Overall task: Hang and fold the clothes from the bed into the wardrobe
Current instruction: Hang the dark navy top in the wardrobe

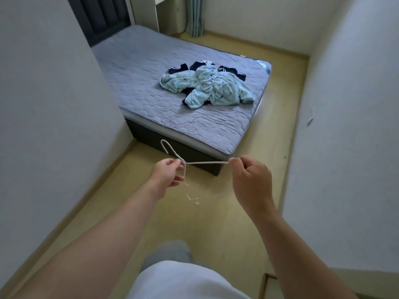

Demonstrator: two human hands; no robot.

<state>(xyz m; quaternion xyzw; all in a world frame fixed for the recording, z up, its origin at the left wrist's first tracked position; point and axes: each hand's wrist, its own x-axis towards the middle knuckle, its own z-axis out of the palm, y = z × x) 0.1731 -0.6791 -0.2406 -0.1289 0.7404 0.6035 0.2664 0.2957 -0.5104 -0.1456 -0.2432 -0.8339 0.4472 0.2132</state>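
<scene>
A thin white wire hanger point(205, 162) is held level in front of me, just short of the bed's foot. My left hand point(167, 173) pinches it at the neck below the hook. My right hand point(251, 175) grips the end of one arm. On the bed point(138, 83), covered with a grey quilted pad, lies a heap of clothes: a crumpled light blue garment point(212, 87) on top of dark navy pieces point(198, 66). The heap sits toward the right side of the bed, well beyond my hands. No wardrobe is in view.
White walls close in on the left point(43, 104) and right point(349, 126), leaving a narrow strip of yellowish floor point(207, 212). A dark headboard point(97, 16) and a curtain point(195, 16) stand at the far end. Floor runs along the bed's right side.
</scene>
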